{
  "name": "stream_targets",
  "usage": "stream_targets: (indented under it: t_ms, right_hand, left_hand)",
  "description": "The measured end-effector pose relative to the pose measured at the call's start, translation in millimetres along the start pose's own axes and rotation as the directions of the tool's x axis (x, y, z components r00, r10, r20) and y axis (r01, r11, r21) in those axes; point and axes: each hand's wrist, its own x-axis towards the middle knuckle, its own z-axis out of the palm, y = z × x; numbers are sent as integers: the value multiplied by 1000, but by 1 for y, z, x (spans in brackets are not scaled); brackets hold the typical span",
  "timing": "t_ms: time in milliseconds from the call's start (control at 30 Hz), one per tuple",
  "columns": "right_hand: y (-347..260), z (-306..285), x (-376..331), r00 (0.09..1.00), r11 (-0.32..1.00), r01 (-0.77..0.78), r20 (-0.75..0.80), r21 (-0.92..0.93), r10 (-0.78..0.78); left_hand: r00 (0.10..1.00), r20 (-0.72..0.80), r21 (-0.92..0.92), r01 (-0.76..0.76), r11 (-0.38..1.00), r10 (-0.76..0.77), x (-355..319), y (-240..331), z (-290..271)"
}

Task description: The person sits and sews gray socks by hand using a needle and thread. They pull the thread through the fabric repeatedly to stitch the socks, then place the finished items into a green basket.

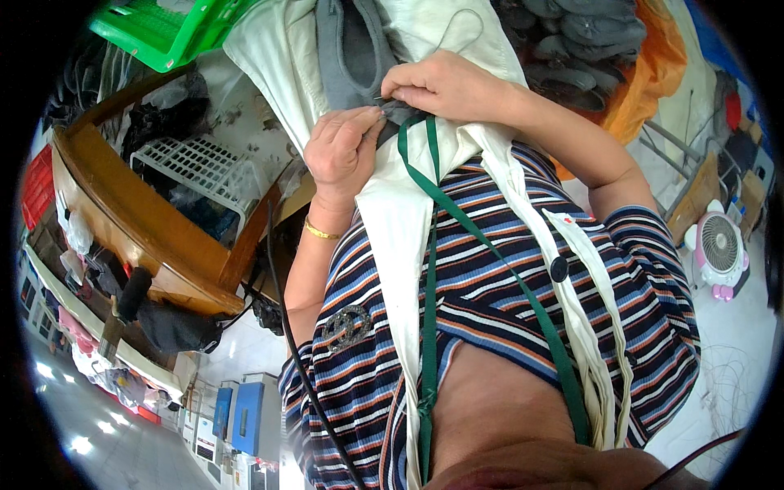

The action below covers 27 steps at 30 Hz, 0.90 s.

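- Fingers of your left hand (343, 151) are pinching the grey fabric piece (353, 49) against the cream garment (408, 220).
- Your right hand (445, 86) is gripping its edge; the work is looking midway.

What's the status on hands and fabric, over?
Left hand and right hand both pinching the grey fabric piece at its lower edge. Cream cloth draped underneath. Green strap hangs just below the pinch point.
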Motion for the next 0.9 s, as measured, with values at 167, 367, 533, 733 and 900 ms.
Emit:
stream_targets:
  t_ms: [167,367,533,733,900]
  right_hand:
    - [6,12,3,999,999,-28,-27,19,29]
    - [-15,15,19,995,995,-94,-15,29,95]
    - [-20,9,30,997,988,-55,42,-142,61]
    - [-20,3,44,995,959,93,59,-269,-80]
    - [-8,9,52,992,996,69,114,-63,-62]
  left_hand:
    - [999,-35,14,2,1000,-1,-3,-1,2]
    - [997,-51,110,-49,993,55,-5,-2,7]
    - [992,-15,271,-117,955,125,-7,-1,5]
    - [986,-2,375,-156,914,169,-5,4,1]
    - [988,6,415,-145,898,157,-5,6,-1]
